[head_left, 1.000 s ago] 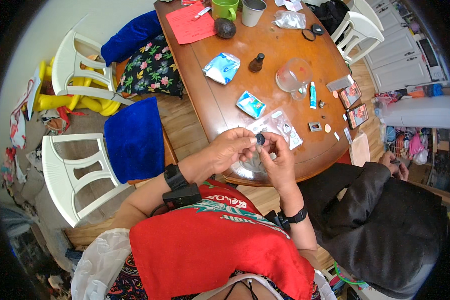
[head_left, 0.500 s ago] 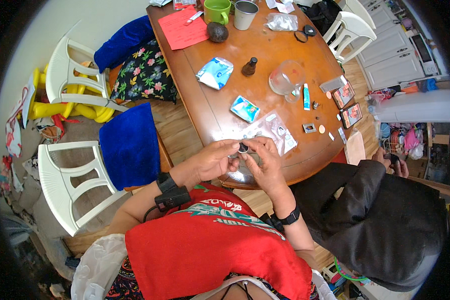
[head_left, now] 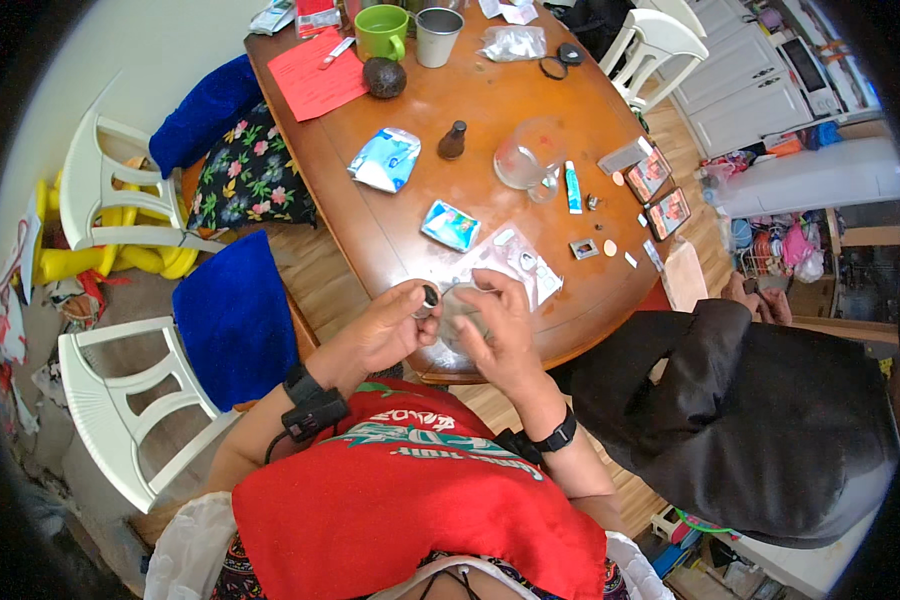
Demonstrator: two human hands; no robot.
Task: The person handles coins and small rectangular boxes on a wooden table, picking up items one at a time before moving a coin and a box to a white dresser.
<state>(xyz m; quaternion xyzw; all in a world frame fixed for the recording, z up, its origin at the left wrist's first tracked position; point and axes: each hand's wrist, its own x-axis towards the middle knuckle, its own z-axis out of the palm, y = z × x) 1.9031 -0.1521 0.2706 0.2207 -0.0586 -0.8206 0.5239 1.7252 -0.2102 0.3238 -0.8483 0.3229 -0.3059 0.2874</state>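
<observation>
Pinched between the thumb and fingers of my left hand [head_left: 395, 328] is a small round piece with a black end and a silvery side [head_left: 428, 300]. My right hand [head_left: 505, 335] is just to its right, thumb and fingers apart. A translucent, roundish thing [head_left: 460, 318] shows between the two hands, partly behind my right thumb; blur hides whether that hand touches it. Beyond my fingers lies a clear plastic sheet [head_left: 515, 262] with printed shapes. A small blue-and-white packet [head_left: 451, 226] rests at its far left edge.
Farther off on the wooden table [head_left: 345, 210] are a blue-and-white pack [head_left: 385, 160], small dark bottle [head_left: 452, 141], clear jug [head_left: 528, 155], tube [head_left: 573, 187], avocado [head_left: 384, 77], green mug [head_left: 381, 32] and metal cup [head_left: 438, 36]. A person in black [head_left: 740, 400] sits at my right.
My hands have drawn apart; the small dark piece stays in my left hand while my right fingers have opened. The translucent thing shows more. The whole view has shifted slightly.
</observation>
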